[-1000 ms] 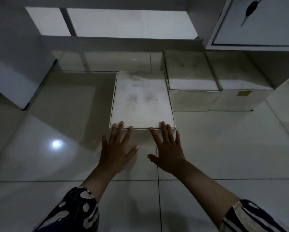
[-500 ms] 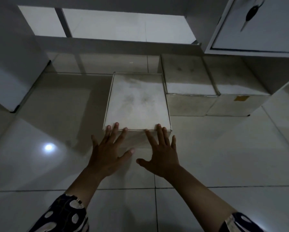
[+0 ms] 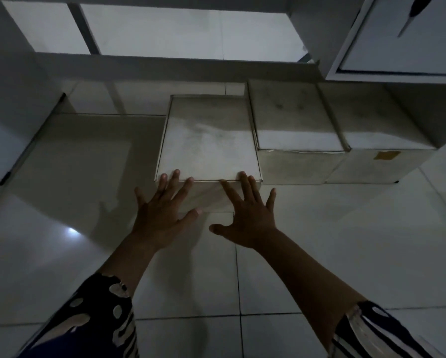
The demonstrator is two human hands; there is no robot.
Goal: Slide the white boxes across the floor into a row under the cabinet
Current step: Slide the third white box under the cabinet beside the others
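Observation:
A dusty white box sits on the tiled floor in the middle of the view. My left hand and my right hand press flat against its near side, fingers spread, fingertips at its top edge. Right of it, touching, stand a second white box and a third white box with a brown tape patch on its front. Their rear halves lie in shadow under the cabinet's bottom edge. The pushed box's front is almost level with theirs.
A white cabinet door with a dark handle hangs at the upper right. A white cabinet panel stands on the left. Bare floor tile lies between that panel and the pushed box. The light is dim.
The middle box has slid away from me, farther under the cabinet and closer in line with the two boxes on its right. Both hands followed it, still flat against its near side.

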